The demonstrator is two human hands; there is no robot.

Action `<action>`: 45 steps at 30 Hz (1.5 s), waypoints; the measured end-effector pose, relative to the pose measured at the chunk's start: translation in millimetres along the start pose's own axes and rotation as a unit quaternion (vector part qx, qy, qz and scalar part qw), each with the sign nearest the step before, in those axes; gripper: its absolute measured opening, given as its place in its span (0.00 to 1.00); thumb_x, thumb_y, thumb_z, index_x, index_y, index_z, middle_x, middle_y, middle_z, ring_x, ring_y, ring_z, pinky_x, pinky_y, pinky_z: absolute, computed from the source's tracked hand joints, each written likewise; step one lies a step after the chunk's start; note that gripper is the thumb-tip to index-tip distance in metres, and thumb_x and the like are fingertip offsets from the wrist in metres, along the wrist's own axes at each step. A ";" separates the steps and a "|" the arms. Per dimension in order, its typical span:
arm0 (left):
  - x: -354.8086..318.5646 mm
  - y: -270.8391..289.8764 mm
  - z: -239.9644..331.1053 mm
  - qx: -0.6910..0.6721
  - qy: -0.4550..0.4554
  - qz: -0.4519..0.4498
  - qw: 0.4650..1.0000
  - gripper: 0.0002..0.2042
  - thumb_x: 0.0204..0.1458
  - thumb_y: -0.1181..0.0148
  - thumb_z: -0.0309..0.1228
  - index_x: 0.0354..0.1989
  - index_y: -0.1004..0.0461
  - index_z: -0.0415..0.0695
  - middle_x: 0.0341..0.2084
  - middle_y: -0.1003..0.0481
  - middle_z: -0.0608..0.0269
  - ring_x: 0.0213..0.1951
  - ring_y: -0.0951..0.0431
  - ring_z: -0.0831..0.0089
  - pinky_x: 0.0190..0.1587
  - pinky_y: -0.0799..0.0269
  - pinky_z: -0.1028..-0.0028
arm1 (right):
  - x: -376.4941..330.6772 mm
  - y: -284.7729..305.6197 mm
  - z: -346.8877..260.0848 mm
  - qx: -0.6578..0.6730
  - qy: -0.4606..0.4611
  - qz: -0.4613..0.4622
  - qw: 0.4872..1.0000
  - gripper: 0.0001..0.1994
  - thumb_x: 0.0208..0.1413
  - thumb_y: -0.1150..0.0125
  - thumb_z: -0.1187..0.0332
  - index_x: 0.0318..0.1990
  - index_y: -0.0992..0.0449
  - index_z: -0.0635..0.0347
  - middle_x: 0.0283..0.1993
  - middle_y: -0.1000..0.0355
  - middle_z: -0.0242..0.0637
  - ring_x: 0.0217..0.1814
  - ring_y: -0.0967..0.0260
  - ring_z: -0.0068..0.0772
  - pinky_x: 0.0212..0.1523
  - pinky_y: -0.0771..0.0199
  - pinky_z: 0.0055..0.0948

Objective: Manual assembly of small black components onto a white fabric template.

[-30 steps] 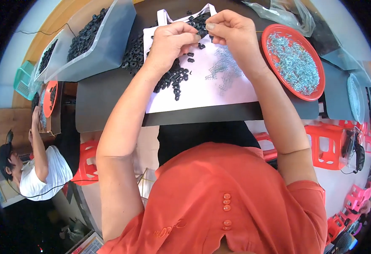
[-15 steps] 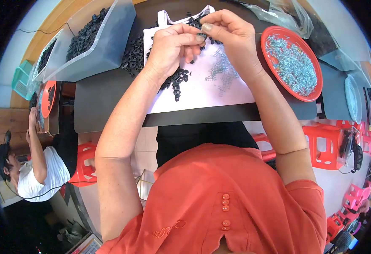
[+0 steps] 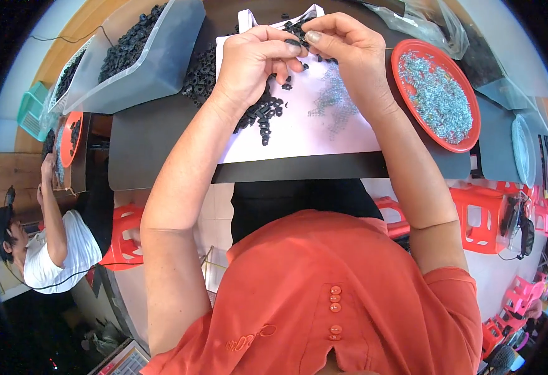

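Black and small, 1 piece [image 3: 292, 42] is being pinched between thumb and finger of the left hand [image 3: 247, 62] above the white mat [image 3: 292, 137], while the right hand [image 3: 354, 56] is holding its fingertips close together beside it — gripping what, I cannot tell. Plenty seems to be remaining: loose black parts [image 3: 263, 115] and silvery spring-like bits [image 3: 334, 103] are lying on the mat, with nothing recognisably finished showing. On the worktop [image 3: 143, 144], a translucent bin [image 3: 164, 65] is holding heaped black parts, and a red tray [image 3: 476, 124] is carrying many silvery bits.
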State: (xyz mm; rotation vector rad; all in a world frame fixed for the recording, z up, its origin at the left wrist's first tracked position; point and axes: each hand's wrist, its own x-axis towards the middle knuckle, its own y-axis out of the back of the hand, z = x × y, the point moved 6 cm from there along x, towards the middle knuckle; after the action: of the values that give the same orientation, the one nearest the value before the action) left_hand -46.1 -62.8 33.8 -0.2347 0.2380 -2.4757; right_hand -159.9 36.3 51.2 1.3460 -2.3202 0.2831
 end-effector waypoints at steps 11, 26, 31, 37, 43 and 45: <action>-8.4 -7.7 1.3 0.168 -0.014 -0.007 0.986 0.06 0.51 0.38 0.24 0.36 0.23 0.35 0.22 0.24 0.64 0.17 0.30 0.85 0.17 0.40 0.84 | -0.5 -0.1 2.3 -0.073 0.030 -0.006 0.997 0.07 0.56 0.39 0.73 0.40 0.20 0.62 0.34 0.25 0.28 0.38 0.31 0.17 0.42 0.32 0.16; 8.9 24.4 -5.3 0.009 0.005 0.019 1.000 0.06 0.54 0.39 0.23 0.36 0.24 0.32 0.22 0.24 0.59 0.18 0.30 0.81 0.17 0.37 0.82 | -4.3 -16.9 -22.8 -0.317 0.175 -0.020 0.932 0.09 0.51 0.39 0.74 0.40 0.22 0.63 0.33 0.29 0.37 0.39 0.28 0.34 0.40 0.30 0.28; 9.3 27.8 -9.1 0.039 0.023 0.028 0.999 0.08 0.59 0.44 0.27 0.40 0.26 0.34 0.26 0.25 0.60 0.23 0.30 0.81 0.21 0.37 0.82 | -5.5 -24.1 22.2 -0.625 0.168 -0.104 0.755 0.06 0.45 0.38 0.68 0.32 0.18 0.53 0.36 0.26 0.37 0.44 0.28 0.39 0.44 0.33 0.42; 7.6 30.5 -10.6 0.039 0.009 0.041 0.998 0.08 0.59 0.44 0.28 0.40 0.26 0.34 0.27 0.25 0.60 0.23 0.29 0.79 0.23 0.35 0.81 | -9.8 -33.5 29.8 -0.645 0.175 -0.117 0.735 0.06 0.46 0.38 0.68 0.32 0.19 0.55 0.37 0.26 0.35 0.47 0.31 0.39 0.45 0.37 0.43; 12.8 35.2 -9.1 0.044 -0.030 0.101 0.993 0.08 0.58 0.43 0.27 0.37 0.26 0.33 0.27 0.23 0.57 0.26 0.24 0.74 0.26 0.31 0.79 | -5.2 -33.5 28.6 -0.592 0.181 -0.143 0.772 0.05 0.47 0.39 0.66 0.30 0.21 0.56 0.37 0.26 0.36 0.44 0.30 0.40 0.42 0.38 0.43; 13.2 33.9 -9.8 0.048 -0.048 0.108 0.992 0.08 0.58 0.43 0.27 0.38 0.25 0.32 0.28 0.23 0.58 0.28 0.23 0.72 0.30 0.29 0.77 | -1.0 -28.2 18.7 -0.528 0.158 -0.130 0.824 0.06 0.47 0.39 0.66 0.30 0.22 0.57 0.35 0.26 0.38 0.42 0.30 0.42 0.41 0.38 0.43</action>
State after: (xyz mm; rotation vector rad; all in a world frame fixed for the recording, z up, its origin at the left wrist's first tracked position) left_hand -39.1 -96.3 18.1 -0.2715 0.0967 -2.2484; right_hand -140.2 15.6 33.0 0.8812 -1.5118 -0.7243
